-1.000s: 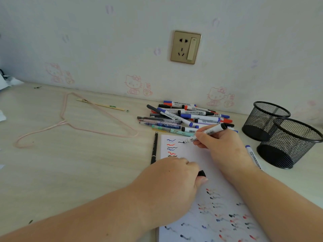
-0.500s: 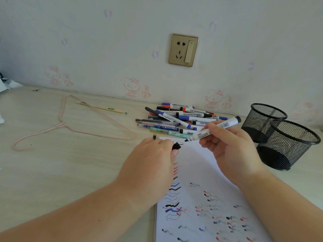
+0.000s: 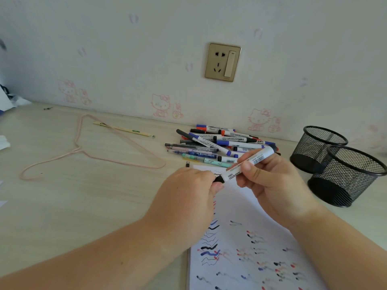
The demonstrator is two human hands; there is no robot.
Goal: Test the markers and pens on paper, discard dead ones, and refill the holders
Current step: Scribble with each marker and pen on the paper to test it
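Observation:
My right hand (image 3: pixel 272 183) grips a white whiteboard marker (image 3: pixel 249 164) by its barrel, tilted with the black tip end pointing down-left. My left hand (image 3: pixel 188 195) pinches the black cap (image 3: pixel 218 179) at that tip end; whether the cap is fully seated I cannot tell. Both hands hover over the white paper (image 3: pixel 247 243), which bears black, blue and red squiggles. A pile of markers and pens (image 3: pixel 213 145) lies just beyond the paper near the wall. Two black mesh holders (image 3: pixel 318 147) (image 3: pixel 347 176) stand at the right.
A pink wire hanger (image 3: pixel 83 151) and a wrapped pair of chopsticks (image 3: pixel 123 129) lie on the wooden desk (image 3: pixel 73 201) at the left. A black pen end (image 3: pixel 187 163) peeks out beside my left hand. A wall socket (image 3: pixel 223 62) is above the pile.
My right hand lifted the marker off the paper. My left hand brought the black cap up from the paper to the marker's tip.

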